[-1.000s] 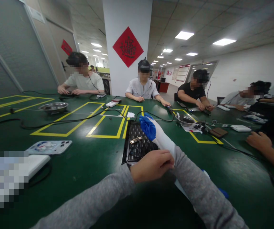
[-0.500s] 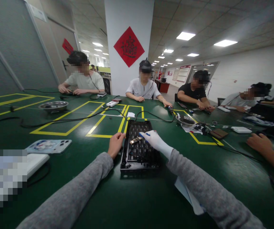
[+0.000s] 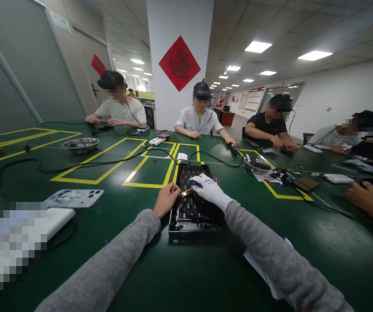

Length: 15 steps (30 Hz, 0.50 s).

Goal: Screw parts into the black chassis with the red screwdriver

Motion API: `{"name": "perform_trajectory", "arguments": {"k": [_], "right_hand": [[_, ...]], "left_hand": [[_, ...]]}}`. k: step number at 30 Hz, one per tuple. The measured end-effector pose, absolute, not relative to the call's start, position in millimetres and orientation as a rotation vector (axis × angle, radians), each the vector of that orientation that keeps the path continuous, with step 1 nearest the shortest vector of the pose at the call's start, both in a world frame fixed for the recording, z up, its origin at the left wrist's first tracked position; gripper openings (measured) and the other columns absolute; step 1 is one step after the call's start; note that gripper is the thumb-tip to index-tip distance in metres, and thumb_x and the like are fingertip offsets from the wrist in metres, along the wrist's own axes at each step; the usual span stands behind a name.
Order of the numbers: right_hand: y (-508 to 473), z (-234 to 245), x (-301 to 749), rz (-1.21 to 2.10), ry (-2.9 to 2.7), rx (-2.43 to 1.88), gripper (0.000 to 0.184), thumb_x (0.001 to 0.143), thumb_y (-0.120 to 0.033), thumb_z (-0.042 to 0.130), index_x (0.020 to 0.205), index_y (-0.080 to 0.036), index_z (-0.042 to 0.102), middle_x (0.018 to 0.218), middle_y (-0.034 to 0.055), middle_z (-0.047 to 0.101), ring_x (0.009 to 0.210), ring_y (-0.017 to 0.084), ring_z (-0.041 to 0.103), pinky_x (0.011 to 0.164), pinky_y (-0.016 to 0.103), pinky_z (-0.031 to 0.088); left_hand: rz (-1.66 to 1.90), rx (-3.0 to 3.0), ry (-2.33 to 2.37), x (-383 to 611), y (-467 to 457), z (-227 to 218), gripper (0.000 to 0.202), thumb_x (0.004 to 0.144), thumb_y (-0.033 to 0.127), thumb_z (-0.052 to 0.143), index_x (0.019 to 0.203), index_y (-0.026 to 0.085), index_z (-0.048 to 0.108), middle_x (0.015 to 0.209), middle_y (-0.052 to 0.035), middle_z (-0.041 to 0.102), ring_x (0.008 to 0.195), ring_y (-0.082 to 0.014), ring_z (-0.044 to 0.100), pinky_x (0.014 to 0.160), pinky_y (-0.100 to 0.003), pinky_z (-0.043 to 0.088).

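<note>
A black rectangular tray-like case (image 3: 194, 229) with rows of small slots lies on the green table before me. My right hand (image 3: 211, 190), in a white glove with blue on the fingertips, is over its middle, fingers closed on a shiny gold-coloured metal piece (image 3: 187, 192). At the case's left edge is my left hand (image 3: 167, 200), bare, thumb and fingers pinched together close to the metal piece's left end. A tiny brassy bit seems to show at those fingertips, too small to name. Part of the case is hidden under the glove.
Left of me lie a phone (image 3: 74, 198) and a white box-like device (image 3: 59, 221). Metal bowls (image 3: 80, 145) and black cables cross the table farther off. A pale blue-white cloth (image 3: 261, 271) lies under my right forearm. A neighbour's hand (image 3: 365, 195) rests at right; several people sit opposite.
My left fingertips have come over the case's edge, closer to the metal piece. My gloved right hand has turned so its back shows more. The whole view has shifted slightly.
</note>
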State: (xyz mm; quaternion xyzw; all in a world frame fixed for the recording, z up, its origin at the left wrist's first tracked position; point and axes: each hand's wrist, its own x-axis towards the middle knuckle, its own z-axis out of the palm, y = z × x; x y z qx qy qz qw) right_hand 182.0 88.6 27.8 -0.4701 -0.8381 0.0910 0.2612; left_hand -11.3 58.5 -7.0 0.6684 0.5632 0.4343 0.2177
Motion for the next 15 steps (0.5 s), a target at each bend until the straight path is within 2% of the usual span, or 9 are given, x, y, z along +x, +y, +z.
{"name": "perform_trajectory", "arguments": {"k": [6, 11, 15], "right_hand": [[102, 33, 169, 0.176, -2.293, -1.210, 0.010, 0.074, -0.025, 0.060, 0.082, -0.021, 0.066, 0.097, 0.0065, 0.056, 0.096, 0.021, 0.046, 0.087, 0.034, 0.034], [84, 44, 182, 0.160, -2.205, -1.173, 0.013, 0.080, -0.027, 0.053, 0.086, -0.020, 0.063, 0.097, 0.0052, 0.056, 0.094, 0.018, 0.049, 0.086, 0.032, 0.036], [55, 42, 192, 0.158, -2.158, -1.161, 0.014, 0.081, -0.029, 0.052, 0.085, -0.021, 0.062, 0.096, 0.0047, 0.057, 0.092, 0.017, 0.050, 0.085, 0.032, 0.037]], "left_hand": [[1.197, 1.851, 1.584, -11, 57, -7, 0.016, 0.074, 0.030, 0.048, 0.070, 0.017, 0.055, 0.054, 0.0046, 0.044, 0.054, -0.0122, 0.043, 0.054, -0.024, 0.030], [1.228, 1.861, 1.577, -9, 52, -1, 0.025, 0.081, 0.034, 0.042, 0.067, 0.017, 0.053, 0.062, 0.0022, 0.050, 0.061, -0.0131, 0.046, 0.060, -0.024, 0.034], [1.236, 2.003, 1.440, -5, 44, 9, 0.035, 0.085, 0.040, 0.038, 0.063, 0.017, 0.053, 0.066, 0.0004, 0.048, 0.067, -0.0142, 0.047, 0.066, -0.025, 0.037]]}}
